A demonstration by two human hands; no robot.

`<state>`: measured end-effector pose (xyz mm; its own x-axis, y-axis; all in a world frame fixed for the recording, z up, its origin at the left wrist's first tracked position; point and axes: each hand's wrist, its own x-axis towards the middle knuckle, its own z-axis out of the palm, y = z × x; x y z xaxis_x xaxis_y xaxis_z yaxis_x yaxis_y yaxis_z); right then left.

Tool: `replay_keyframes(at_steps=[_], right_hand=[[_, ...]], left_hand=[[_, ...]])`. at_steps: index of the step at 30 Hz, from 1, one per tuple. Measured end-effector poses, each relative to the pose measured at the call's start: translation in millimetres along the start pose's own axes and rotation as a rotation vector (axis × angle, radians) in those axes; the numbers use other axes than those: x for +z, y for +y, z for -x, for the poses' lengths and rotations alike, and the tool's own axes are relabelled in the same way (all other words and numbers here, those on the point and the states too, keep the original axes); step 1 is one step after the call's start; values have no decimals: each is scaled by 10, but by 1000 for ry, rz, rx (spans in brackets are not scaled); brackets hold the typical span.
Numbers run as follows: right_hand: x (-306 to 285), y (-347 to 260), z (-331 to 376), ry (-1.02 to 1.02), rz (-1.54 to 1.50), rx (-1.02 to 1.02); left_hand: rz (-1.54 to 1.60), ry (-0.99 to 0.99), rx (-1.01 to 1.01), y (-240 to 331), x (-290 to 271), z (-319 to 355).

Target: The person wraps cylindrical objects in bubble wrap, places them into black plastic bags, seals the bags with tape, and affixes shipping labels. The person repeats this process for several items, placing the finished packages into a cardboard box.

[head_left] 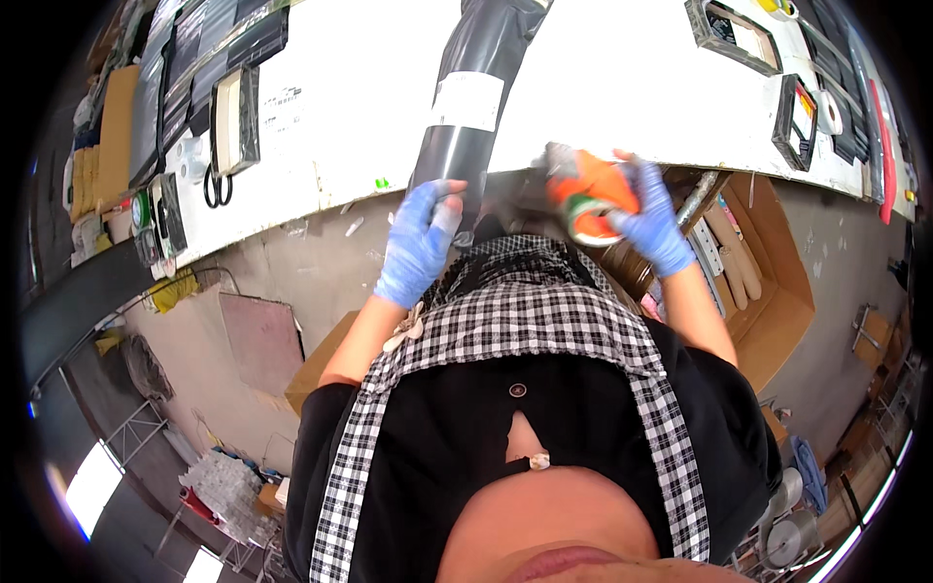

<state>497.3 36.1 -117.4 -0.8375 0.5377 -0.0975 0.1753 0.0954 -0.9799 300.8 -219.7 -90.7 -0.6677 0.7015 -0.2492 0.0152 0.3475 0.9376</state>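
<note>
A long package in black plastic wrap (465, 146), with a white label stuck on it, lies lengthwise across the white table. Its near end sticks out over the table's front edge toward me. My left hand (420, 238), in a blue glove, is closed on the left side of that near end. My right hand (656, 219), also gloved in blue, grips an orange tape dispenser (595, 185) holding a roll with a green core. The dispenser is smeared by motion and sits just right of the package, apart from it, near the table's edge.
The white table (340, 117) spans the top. Box-like trays (235, 119) stand at its left and right, with black scissors (218, 187) on the left. Below the edge at right is an open cardboard box (777, 301) with rolls inside. Dark flat packages are stacked far left.
</note>
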Motion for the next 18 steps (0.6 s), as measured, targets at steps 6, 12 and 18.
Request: replay_keyframes(at_steps=[6, 12, 18], right_hand=[[730, 23, 202, 41, 395, -549], [897, 44, 351, 18, 441, -630], [611, 383, 559, -142, 684, -623]], left_hand=[[406, -76, -178, -46, 76, 85], [101, 95, -212, 93, 74, 182], [-132, 201, 20, 35, -172, 192]])
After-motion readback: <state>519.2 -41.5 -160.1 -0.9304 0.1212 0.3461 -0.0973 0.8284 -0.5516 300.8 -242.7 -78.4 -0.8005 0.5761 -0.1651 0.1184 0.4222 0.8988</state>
